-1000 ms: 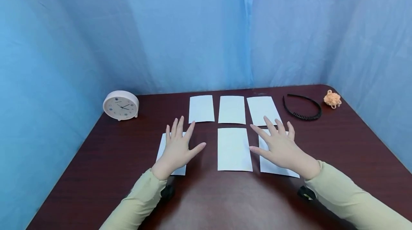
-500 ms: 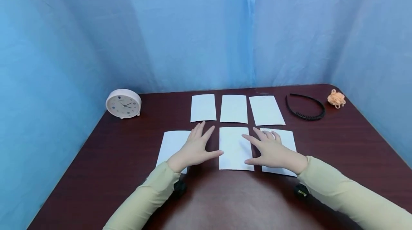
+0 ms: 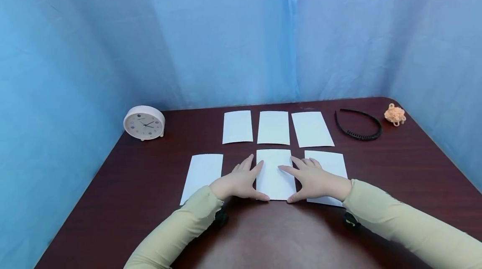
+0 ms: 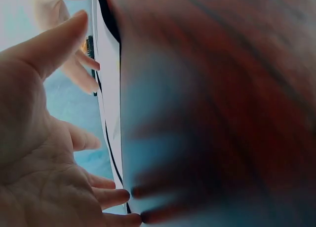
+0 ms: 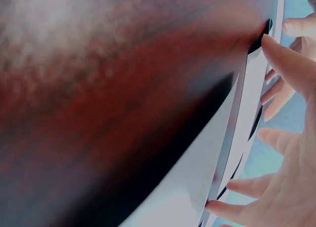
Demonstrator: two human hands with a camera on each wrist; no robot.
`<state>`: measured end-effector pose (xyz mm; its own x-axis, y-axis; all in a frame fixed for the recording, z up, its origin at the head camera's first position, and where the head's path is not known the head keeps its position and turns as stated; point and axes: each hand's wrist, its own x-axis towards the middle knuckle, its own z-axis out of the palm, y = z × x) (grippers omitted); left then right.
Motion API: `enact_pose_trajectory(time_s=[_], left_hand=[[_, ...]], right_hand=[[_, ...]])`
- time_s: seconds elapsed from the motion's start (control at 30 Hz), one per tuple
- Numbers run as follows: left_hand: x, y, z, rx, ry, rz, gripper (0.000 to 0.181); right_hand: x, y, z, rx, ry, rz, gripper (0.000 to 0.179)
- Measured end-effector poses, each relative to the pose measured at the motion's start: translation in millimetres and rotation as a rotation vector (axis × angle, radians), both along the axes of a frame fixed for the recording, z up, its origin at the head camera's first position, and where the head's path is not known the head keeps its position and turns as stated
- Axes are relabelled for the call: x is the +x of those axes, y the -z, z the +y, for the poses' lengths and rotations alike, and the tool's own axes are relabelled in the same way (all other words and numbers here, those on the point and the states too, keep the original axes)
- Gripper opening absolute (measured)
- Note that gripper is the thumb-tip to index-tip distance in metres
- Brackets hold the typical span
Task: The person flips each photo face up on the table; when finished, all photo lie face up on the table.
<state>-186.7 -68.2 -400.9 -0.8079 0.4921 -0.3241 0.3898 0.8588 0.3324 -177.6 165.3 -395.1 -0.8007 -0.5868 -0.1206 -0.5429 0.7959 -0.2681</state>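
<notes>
A white rectangular card (image 3: 276, 177) lies in the middle of the front row in the head view. My left hand (image 3: 239, 183) is at its left side, fingers spread, thumb tip by its near left corner. On the other side my right hand (image 3: 318, 182) mirrors this, its thumb tip by the near right corner and its index finger over the card. Both hands have loosely bent, parted fingers. The right wrist view shows the right fingertips (image 5: 217, 207) low beside the edges of the white cards. My left forearm is beside the front left card (image 3: 203, 172); my right hand partly covers the front right card (image 3: 333, 164).
Behind is a row of three more white cards, the middle one (image 3: 273, 127) among them. A white clock (image 3: 144, 123) stands back left. A black toothed headband (image 3: 359, 136) and a small peach-coloured looped item (image 3: 395, 114) lie back right. Blue curtains (image 3: 226, 39) surround the dark table (image 3: 113, 202).
Both hands have moved inward and down, from over the two outer front cards to the sides of the middle front card. The cards keep their places.
</notes>
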Motion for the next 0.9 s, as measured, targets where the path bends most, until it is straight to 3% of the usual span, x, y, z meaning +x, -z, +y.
enact_pose_trajectory(time_s=[0.4, 0.9], left_hand=[[-1.3, 1.3, 5.0, -0.040, 0.072, 0.005, 0.112], [-2.3, 0.4, 1.8, -0.038, 0.102, 0.040, 0.102]], right_hand=[[-2.4, 2.4, -3.1, -0.036, -0.065, -0.028, 0.089], [-2.8, 2.7, -8.1, -0.049, -0.114, 0.011, 0.081]])
